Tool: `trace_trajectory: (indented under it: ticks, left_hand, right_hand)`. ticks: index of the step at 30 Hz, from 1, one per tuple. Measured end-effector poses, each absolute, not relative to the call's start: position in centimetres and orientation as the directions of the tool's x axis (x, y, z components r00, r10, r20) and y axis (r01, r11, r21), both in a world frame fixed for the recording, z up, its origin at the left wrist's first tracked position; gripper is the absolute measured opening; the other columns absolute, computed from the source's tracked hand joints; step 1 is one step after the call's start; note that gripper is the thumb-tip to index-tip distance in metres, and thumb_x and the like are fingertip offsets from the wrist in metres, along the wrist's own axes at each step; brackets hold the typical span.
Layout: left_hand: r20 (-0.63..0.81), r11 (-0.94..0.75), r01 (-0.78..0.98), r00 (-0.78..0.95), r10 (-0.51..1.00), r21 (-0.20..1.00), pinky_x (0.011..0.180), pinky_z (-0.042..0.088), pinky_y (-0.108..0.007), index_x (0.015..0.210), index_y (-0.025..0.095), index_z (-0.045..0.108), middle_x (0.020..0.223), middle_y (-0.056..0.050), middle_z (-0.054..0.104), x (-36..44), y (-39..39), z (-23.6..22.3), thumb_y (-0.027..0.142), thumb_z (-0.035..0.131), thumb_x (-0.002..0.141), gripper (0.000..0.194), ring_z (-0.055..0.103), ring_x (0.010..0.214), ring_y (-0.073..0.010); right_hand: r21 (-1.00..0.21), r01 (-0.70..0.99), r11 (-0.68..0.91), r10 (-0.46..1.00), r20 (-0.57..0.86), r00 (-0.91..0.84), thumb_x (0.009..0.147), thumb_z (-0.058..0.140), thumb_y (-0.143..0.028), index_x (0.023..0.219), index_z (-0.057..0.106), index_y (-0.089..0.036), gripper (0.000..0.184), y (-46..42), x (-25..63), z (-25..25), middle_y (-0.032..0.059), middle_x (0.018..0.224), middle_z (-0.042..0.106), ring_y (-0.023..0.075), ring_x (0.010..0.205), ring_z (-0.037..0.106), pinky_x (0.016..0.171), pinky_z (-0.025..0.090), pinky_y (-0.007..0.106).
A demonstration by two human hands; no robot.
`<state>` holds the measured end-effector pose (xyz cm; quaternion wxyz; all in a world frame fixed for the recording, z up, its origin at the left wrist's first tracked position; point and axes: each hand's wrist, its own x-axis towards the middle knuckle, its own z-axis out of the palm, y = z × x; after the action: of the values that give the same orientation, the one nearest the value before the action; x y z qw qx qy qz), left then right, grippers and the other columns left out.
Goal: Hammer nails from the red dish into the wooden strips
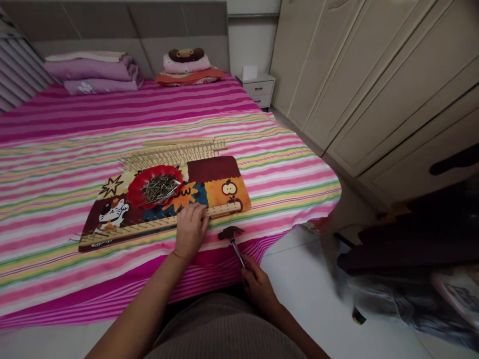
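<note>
My left hand (192, 224) is closed over a narrow wooden strip (149, 224), its fingers bent across the top edge. A row of nails sticks out of that strip; whether the fingers also pinch a nail is hidden. In my right hand (258, 284) is a claw hammer (236, 244), gripped by the handle with its head up, just right of and below the strip. Under the strip lies a patterned mat (213, 169) with a cat and apples on it. A red scalloped bowl (134, 192) full of loose nails (161, 189) rests on the mat.
Behind the bowl lie more wooden strips (172, 153) studded with nails. All this is on a bed with a striped sheet (284, 174). Folded bedding (97, 75) is stacked near the headboard. A nightstand (258, 89) and wardrobe doors (359, 89) stand beyond, with dark items at right.
</note>
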<state>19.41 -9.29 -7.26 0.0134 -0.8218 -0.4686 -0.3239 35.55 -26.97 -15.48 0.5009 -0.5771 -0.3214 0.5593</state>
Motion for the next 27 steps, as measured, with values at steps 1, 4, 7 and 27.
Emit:
trace_trajectory:
  ticks: [1, 4, 7, 27]
  left_hand:
    - [0.523, -0.540, 0.795, 0.348, 0.778, 0.275, 0.090, 0.040, -0.042, 0.112, 0.020, 0.059, 0.108, -0.014, 0.064, 19.3, -8.8, -7.2, 0.027, 0.056, 0.080, 0.033, 0.056, 0.102, -0.0284]
    - [0.393, -0.501, 0.831, 0.388, 0.834, 0.242, 0.092, 0.037, -0.045, 0.116, 0.022, 0.058, 0.099, -0.011, 0.066, 18.3, -6.9, -7.2, 0.025, 0.063, 0.069, 0.047, 0.059, 0.094, -0.0292]
    - [0.260, -0.477, 0.841, 0.415, 0.872, 0.257, 0.095, 0.034, -0.046, 0.096, 0.028, 0.065, 0.074, -0.004, 0.066, 17.2, -5.0, -7.5, 0.023, 0.068, 0.059, 0.037, 0.061, 0.080, -0.0268]
    - [-0.152, -0.345, 0.931, 0.361, 0.920, 0.122, 0.105, 0.025, -0.041, 0.091, 0.025, 0.064, 0.083, 0.001, 0.070, 13.0, -5.6, -2.9, 0.024, 0.058, 0.068, 0.024, 0.063, 0.087, -0.0193]
  right_hand:
    - [-0.936, -0.189, -0.297, 0.933, -0.327, 0.153, 0.082, 0.052, -0.042, 0.121, 0.059, -0.020, 0.046, -27.0, 35.8, -15.5, -0.0052, 0.058, 0.046, 0.0091, 0.044, 0.037, 0.040, 0.031, 0.020]
    - [-0.932, -0.177, -0.317, 0.936, -0.338, 0.103, 0.083, 0.050, -0.039, 0.122, 0.059, -0.021, 0.043, -27.0, 36.4, -15.5, -0.0038, 0.061, 0.050, 0.0110, 0.048, 0.042, 0.044, 0.036, 0.022]
    - [-0.939, -0.139, -0.315, 0.942, -0.327, 0.077, 0.083, 0.049, -0.037, 0.121, 0.060, -0.023, 0.042, -27.0, 36.9, -15.3, -0.0025, 0.064, 0.054, 0.0132, 0.052, 0.047, 0.048, 0.040, 0.024]
    - [-0.889, -0.184, -0.419, 0.897, -0.437, 0.071, 0.078, 0.055, -0.050, 0.126, 0.057, -0.015, 0.060, -27.4, 37.7, -16.0, -0.0037, 0.061, 0.051, 0.0121, 0.050, 0.043, 0.047, 0.034, 0.024]
